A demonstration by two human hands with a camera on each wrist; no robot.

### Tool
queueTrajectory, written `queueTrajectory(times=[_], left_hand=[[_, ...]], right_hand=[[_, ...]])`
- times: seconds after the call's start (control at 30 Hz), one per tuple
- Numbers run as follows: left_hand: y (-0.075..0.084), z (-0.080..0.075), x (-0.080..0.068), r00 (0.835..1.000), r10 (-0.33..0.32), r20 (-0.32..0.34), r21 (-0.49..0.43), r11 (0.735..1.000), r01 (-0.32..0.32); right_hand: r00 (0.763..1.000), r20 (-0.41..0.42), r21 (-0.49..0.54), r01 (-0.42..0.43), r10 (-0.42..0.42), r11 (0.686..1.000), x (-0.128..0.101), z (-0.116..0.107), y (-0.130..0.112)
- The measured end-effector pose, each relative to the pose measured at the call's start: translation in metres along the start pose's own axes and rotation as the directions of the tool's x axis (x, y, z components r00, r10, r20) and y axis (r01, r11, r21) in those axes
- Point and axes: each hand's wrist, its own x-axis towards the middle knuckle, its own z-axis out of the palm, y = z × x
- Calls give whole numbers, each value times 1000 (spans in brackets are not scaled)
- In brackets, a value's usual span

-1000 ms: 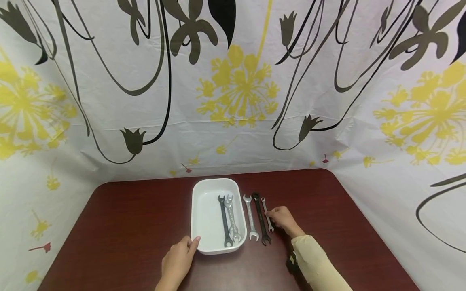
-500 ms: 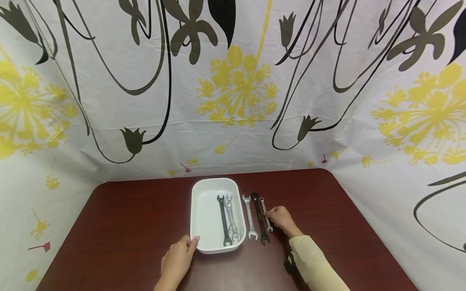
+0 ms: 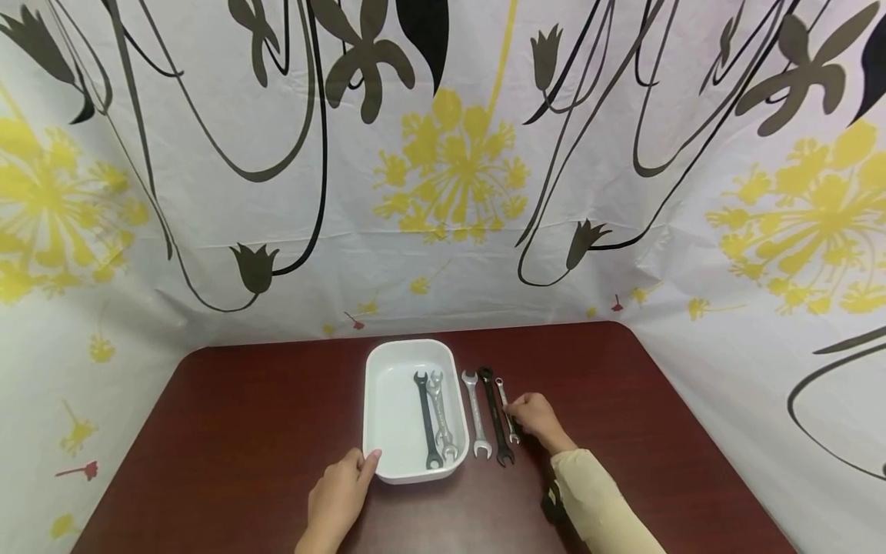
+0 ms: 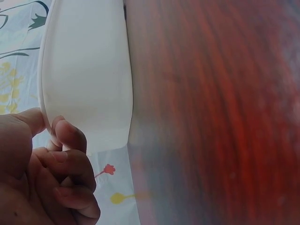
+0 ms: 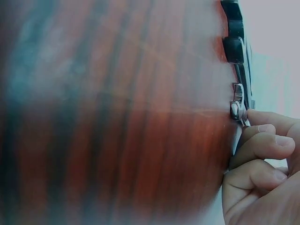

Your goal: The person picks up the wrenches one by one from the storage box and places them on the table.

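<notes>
You sit at a dark red table [image 3: 263, 431] ringed by a flowered curtain [image 3: 443, 169]. A white tray [image 3: 394, 408] lies at its middle, and your left hand [image 3: 339, 496] holds the tray's near left corner, thumb on the rim and fingers curled against the outer wall. Inside the tray lie a black wrench [image 3: 427, 419] and a silver wrench [image 3: 441, 415], side by side. Just right of the tray, on the table, lie three more in a row: a second silver wrench [image 3: 476, 414], a long black wrench [image 3: 495, 415] and a small wrench [image 3: 507, 412]. Your right hand [image 3: 538, 419] pinches the small wrench at its middle, fingers curled, with the wrench still down on the table.
</notes>
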Motion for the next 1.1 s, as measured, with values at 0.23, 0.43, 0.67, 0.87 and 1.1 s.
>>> queueTrajectory(times=[0.23, 0.43, 0.67, 0.87, 1.1], left_hand=[[0, -1, 1, 1000, -8, 15, 8, 1000, 8], [0, -1, 0, 1000, -3, 20, -7, 1000, 3], [0, -1, 0, 1000, -1, 6, -4, 1000, 1], [1, 0, 0, 1000, -4, 11, -1, 1000, 4], [1, -1, 0, 1000, -4, 0, 5, 1000, 4]], right_hand=[[1000, 19, 28, -9, 8, 1000, 1, -1, 1], [998, 59, 60, -5, 1, 998, -11, -3, -4], [994, 108, 105, 26, -37, 994, -26, 2, -20], [985, 162, 177, 22, -51, 984, -38, 6, -33], [957, 262, 152, 88, -126, 985, -53, 16, -41]])
